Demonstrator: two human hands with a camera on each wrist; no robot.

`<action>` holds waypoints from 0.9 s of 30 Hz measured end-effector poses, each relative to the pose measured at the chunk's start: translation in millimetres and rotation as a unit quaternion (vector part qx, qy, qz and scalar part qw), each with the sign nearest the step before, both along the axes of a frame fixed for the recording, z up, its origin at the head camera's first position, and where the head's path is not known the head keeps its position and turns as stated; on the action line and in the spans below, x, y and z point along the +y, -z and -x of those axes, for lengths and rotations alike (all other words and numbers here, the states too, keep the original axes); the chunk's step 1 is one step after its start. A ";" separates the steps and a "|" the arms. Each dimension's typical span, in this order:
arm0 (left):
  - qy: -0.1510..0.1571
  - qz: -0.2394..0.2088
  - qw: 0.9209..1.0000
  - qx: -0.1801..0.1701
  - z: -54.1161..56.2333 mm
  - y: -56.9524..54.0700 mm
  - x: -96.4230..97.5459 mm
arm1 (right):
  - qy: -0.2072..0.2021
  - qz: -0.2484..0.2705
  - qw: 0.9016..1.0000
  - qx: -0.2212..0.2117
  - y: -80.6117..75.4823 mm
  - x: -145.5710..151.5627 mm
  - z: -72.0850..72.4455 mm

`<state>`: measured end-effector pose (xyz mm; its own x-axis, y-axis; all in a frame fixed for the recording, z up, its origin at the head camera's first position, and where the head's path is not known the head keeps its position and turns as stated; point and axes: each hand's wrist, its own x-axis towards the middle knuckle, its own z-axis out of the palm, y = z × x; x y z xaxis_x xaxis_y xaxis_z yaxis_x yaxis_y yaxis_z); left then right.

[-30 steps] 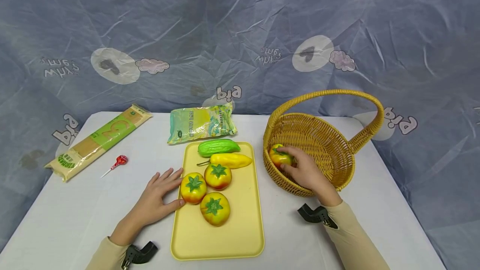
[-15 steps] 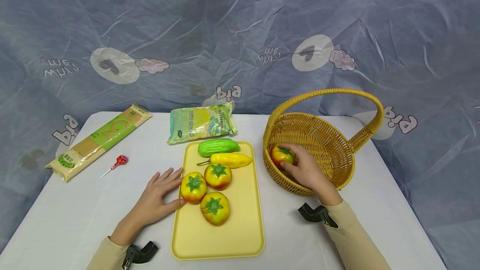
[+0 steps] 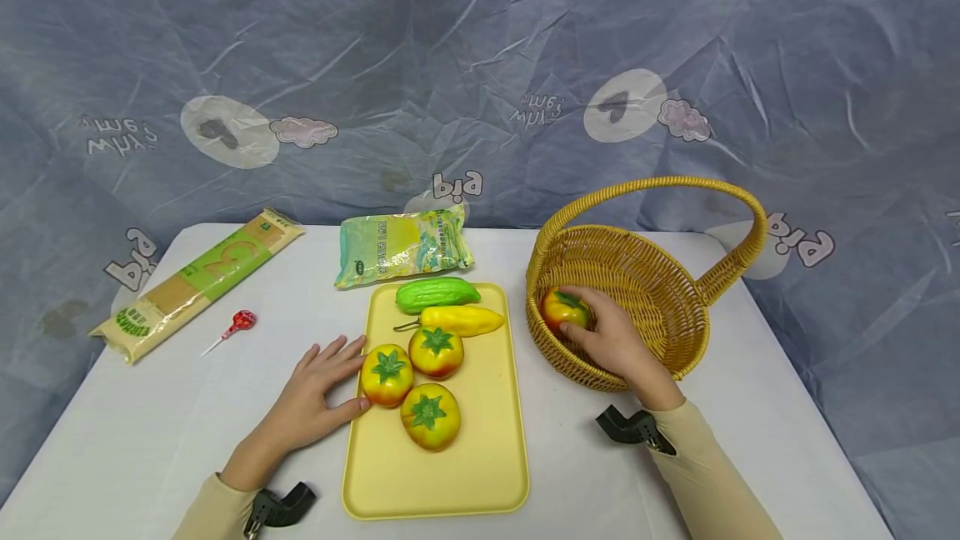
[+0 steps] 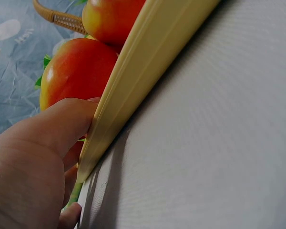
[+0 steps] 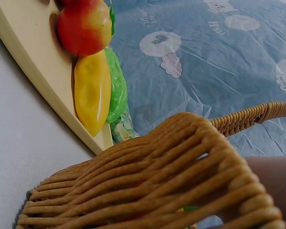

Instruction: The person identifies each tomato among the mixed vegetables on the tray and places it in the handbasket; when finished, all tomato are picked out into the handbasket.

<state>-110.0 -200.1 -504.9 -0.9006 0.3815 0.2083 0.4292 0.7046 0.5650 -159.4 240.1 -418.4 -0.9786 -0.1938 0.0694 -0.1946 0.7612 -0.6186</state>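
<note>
Turned slightly since earlier, apparently being settled, the tomato (image 3: 559,314) sits at nine o'clock inside the basket (image 3: 576,368), gripped by the right hand (image 3: 613,342), while the left hand (image 3: 315,397), fingers spread, touches the tray (image 3: 435,486).

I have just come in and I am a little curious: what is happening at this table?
A person's right hand grips a glossy, round red-and-yellow fruit with a green leafy top, inside a round brown woven basket. The left hand touches the left edge of a pale yellow rectangular tray. On this tray lie three similar fruits, a long yellow pepper and a ridged green gourd.
</note>
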 end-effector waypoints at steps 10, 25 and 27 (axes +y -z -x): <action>-0.001 0.001 1.000 -0.002 -0.8 -1.9 0.7 | 0.003 0.007 1.000 -0.005 -2.1 0.7 0.5; -0.002 0.001 1.000 -0.011 -1.1 -1.6 0.7 | -0.015 0.046 0.998 0.037 -15.0 3.3 -5.8; -0.002 -0.001 1.000 -0.011 -1.3 -1.3 0.5 | -0.015 0.046 0.998 0.041 -17.6 2.7 -7.5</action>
<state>-108.7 -199.6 -503.5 -0.9064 0.3779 0.1889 0.4140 0.7055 0.5752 -151.9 242.7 -400.8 -0.9626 -0.2123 0.1683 -0.2698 0.6945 -0.6670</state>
